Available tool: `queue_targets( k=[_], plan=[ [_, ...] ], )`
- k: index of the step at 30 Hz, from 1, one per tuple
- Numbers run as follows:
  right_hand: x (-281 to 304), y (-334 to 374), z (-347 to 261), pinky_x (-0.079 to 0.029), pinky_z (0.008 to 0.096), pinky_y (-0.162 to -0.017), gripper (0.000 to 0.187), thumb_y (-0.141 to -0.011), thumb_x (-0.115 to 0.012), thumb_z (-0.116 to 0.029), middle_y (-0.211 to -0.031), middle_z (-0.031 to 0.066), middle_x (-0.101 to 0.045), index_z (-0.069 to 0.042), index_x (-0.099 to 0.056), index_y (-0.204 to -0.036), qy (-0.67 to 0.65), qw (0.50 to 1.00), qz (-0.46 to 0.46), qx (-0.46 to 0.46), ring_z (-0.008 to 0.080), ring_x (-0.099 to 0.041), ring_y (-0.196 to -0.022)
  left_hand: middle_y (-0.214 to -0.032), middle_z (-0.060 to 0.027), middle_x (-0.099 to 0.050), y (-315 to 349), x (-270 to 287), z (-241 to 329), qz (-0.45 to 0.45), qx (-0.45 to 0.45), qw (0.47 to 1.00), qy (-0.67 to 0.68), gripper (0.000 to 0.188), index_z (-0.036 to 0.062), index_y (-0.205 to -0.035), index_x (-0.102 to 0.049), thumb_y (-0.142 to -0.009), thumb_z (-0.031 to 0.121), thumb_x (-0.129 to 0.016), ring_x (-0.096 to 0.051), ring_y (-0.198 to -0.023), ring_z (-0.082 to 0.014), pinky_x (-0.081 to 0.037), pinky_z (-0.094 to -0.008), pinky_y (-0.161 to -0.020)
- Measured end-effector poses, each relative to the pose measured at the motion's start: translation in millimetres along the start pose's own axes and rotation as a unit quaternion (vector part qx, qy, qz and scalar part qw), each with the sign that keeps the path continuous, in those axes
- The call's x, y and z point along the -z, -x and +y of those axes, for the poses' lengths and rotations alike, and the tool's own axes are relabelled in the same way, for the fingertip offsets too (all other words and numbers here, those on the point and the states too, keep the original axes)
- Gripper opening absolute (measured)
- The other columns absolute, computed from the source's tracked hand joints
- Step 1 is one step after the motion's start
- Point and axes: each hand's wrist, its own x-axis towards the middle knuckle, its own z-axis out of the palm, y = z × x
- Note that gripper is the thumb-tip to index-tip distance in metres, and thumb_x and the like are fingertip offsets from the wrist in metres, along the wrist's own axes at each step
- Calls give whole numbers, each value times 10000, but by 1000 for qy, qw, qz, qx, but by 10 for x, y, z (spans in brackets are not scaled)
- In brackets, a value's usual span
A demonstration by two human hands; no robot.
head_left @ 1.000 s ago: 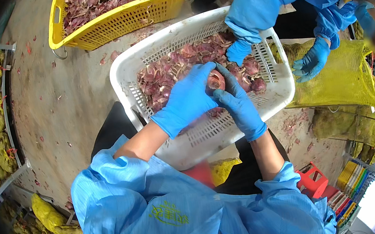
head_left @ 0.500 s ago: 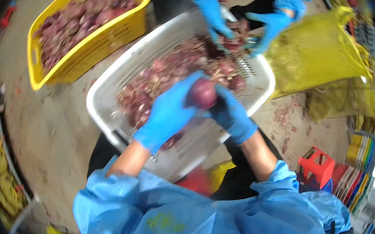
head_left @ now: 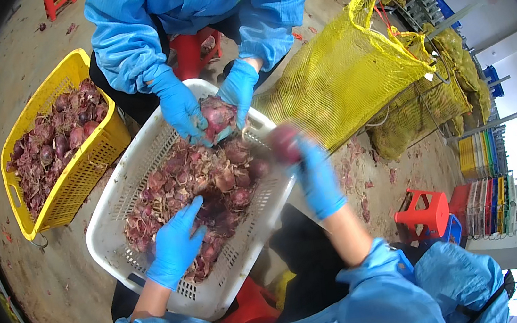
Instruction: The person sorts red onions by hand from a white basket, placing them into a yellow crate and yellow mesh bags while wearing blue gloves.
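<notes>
My left hand (head_left: 175, 244), in a blue glove, reaches into the white plastic basket (head_left: 114, 198) with fingers spread over the red onions (head_left: 209, 180) and their loose skins. My right hand (head_left: 313, 174), also blue-gloved and blurred, holds a peeled red onion (head_left: 283, 143) above the basket's right rim, close to the yellow mesh sack (head_left: 342, 77). Across the basket a person in a blue coat holds another onion (head_left: 217, 115) between both gloved hands.
A yellow basket (head_left: 81, 164) of red onions stands to the left on the concrete floor. More yellow mesh sacks (head_left: 442, 106) lie at the right. A red stool (head_left: 421, 214) and stacked coloured items (head_left: 488, 188) sit at the lower right.
My right hand has carried the peeled onion rightward out of the basket toward the yellow sack. My left hand let go of it and dropped into the onions. The view has tilted.
</notes>
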Motion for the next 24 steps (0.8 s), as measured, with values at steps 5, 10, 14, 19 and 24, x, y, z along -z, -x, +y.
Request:
queue_targets(
  k=[5, 10, 14, 19, 24],
  plan=[
    [1075, -1614, -1467, -441, 346, -972, 553, -849, -722, -308, -1158, 136, -610, 24, -533, -1247, 254, 870, 201, 371, 230, -581, -1077, -1070, -145, -651, 61, -58, -116, -113, -11, 990, -83, 481, 105, -1276, -568, -826, 244, -660, -655, -857, -326, -543, -421, -727],
    [2348, -2615, -2530, -459, 368, -951, 607, -785, -752, -305, -1155, 161, -625, -16, -558, -1283, 575, 725, 236, 297, 295, -607, -1050, -1039, -146, -663, -77, -211, -111, -164, -36, 980, -105, 452, 112, -1230, -608, -803, 239, -680, -659, -843, -331, -540, -426, -715],
    [2250, -2606, -2197, -478, 321, -873, 353, -870, -688, -276, -1062, 87, -701, -1, -696, -1092, 432, 893, 121, 49, 229, -633, -1004, -1009, -159, -664, 66, -117, -222, -178, -12, 977, -113, 454, 90, -1219, -610, -797, 242, -684, -655, -825, -339, -535, -434, -705],
    [1306, -1505, -1309, -486, 316, -844, 327, -984, -535, -217, -1151, 121, -669, 8, -629, -1201, 501, 791, 169, 308, 179, -624, -980, -902, -166, -640, 117, 33, -355, -124, -67, 983, -115, 381, 64, -1183, -611, -826, 193, -633, -637, -764, -350, -520, -441, -638],
    [831, -145, 451, -532, 380, -805, 177, -839, -650, -174, -1002, 157, -681, -61, -681, -972, 681, 716, -145, 53, 290, -667, -924, -899, -136, -616, 87, 97, -282, -218, 14, 958, -186, 399, 70, -1179, -591, -826, 251, -632, -639, -816, -311, -525, -431, -689]
  ],
)
